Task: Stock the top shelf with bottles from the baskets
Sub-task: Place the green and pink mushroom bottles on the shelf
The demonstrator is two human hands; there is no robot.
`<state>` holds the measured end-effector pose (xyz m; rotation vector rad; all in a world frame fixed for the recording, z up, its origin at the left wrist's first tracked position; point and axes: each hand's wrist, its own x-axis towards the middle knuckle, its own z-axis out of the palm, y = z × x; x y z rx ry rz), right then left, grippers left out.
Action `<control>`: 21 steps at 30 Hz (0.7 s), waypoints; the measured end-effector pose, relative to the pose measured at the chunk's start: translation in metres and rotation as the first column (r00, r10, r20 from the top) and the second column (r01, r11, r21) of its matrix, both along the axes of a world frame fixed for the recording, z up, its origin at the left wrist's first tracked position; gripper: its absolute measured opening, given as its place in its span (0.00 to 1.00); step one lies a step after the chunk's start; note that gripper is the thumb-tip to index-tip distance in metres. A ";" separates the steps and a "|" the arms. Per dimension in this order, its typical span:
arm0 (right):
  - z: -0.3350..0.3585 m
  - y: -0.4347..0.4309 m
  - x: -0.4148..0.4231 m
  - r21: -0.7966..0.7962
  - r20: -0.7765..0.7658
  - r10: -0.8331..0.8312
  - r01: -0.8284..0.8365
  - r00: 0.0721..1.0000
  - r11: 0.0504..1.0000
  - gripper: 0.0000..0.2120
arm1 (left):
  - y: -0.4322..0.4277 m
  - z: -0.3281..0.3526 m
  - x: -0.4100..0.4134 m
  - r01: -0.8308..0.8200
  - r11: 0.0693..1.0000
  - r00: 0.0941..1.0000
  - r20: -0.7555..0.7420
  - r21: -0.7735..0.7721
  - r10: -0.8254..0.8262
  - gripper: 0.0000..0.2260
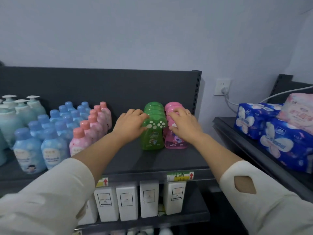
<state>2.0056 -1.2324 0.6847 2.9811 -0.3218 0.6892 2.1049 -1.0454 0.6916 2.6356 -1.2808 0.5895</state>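
Both hands are up on the dark grey metal top shelf (169, 158), each on its own row of bottles. The left hand (131, 123) has its fingers curled over the paw-print cap of the front green bottle (150, 139), a see-through green plastic one, with the thumb tucked under the cap's edge. The right hand (183, 123) does the same on the front pink bottle (174, 141), fingers bent over its pink cap and thumb at the front.

The green row and the pink row stand upright side by side, touching, and run back toward the shelf's rear panel near its right end.

Further left on the same shelf are light blue bottles with blue caps (50, 133), pale pink bottles with coral caps (88, 133) and teal pump bottles (15, 112).

White boxy cartons (127, 200) line the shelf below. Off to the right, blue plastic tissue packs (279, 141) sit on a neighbouring shelf, below a white wall socket (221, 86).
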 end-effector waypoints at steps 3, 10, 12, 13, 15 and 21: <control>0.003 0.026 -0.006 -0.020 -0.001 0.041 -0.041 0.999 0.999 0.23 | 0.027 0.004 -0.011 -0.027 1.000 0.998 0.059 0.008 0.027 0.18; 0.007 0.129 -0.005 -0.091 0.070 0.197 -0.191 0.978 0.977 0.18 | 0.128 0.014 -0.032 -0.112 0.993 0.969 0.217 -0.025 0.114 0.13; 0.004 0.173 0.000 -0.116 0.069 0.262 -0.253 0.963 0.960 0.16 | 0.174 0.012 -0.037 -0.125 0.991 0.960 0.246 -0.039 0.130 0.12; 0.001 0.198 0.003 -0.119 0.066 0.302 -0.293 0.951 0.949 0.14 | 0.200 0.010 -0.039 -0.131 0.990 0.961 0.240 -0.046 0.138 0.11; -0.008 0.249 0.008 -0.093 0.069 0.378 -0.372 0.923 0.924 0.12 | 0.255 0.001 -0.042 -0.167 0.985 0.962 0.211 -0.046 0.173 0.09; -0.037 0.407 0.030 -0.020 0.002 0.576 -0.575 0.818 0.818 0.15 | 0.428 -0.036 -0.053 -0.404 0.911 0.910 0.136 0.084 0.392 0.12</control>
